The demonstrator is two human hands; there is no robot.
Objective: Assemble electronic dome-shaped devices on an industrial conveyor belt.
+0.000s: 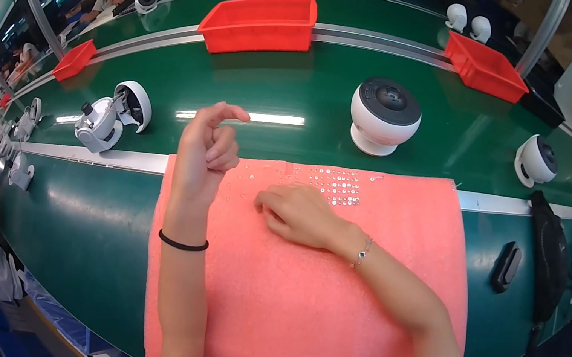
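My left hand (208,142) is raised over the far left edge of a pink cloth (322,322). Its index finger is hooked outward and the other fingers curl into the palm, hiding anything inside. On the cloth, my right hand (299,213) rests palm down with fingers bent together; whatever its fingertips pinch is too small or hidden to make out. Beyond that hand lie rows of small shiny round metal pieces (346,187). A few more pieces are scattered between both hands.
Behind the cloth stands a white round device with a black top (386,116), with a similar one (536,160) to the right. An opened white device (100,127) sits left. Red bins (259,25) line the rail. A black case (507,267) lies right. People work at far left.
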